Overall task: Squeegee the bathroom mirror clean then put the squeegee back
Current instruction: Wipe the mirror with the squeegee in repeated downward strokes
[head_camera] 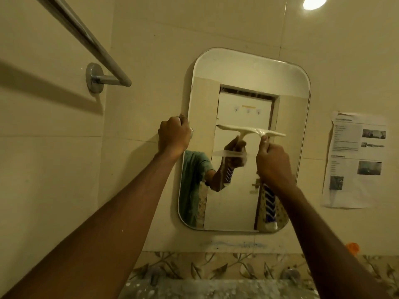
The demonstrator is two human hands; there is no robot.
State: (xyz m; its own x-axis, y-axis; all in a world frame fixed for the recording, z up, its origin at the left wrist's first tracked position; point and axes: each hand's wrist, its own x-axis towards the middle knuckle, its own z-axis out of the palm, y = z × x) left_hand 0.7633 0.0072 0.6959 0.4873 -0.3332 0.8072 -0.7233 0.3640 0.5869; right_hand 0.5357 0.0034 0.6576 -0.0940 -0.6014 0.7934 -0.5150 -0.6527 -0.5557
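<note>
A rounded rectangular mirror [289, 100] hangs on the tiled wall straight ahead. My right hand [273, 164] is shut on the handle of a white squeegee [250, 130], whose blade lies level against the glass about halfway up the mirror. My left hand [173, 135] grips the mirror's left edge at the same height. The glass reflects the squeegee, a hand, a green sleeve and a white door.
A chrome towel rail [86, 37] juts from the left wall at upper left. A printed paper sheet [354, 160] is stuck to the wall right of the mirror. Below runs a leaf-patterned tile band [216, 266], with an orange object [352, 248] at lower right.
</note>
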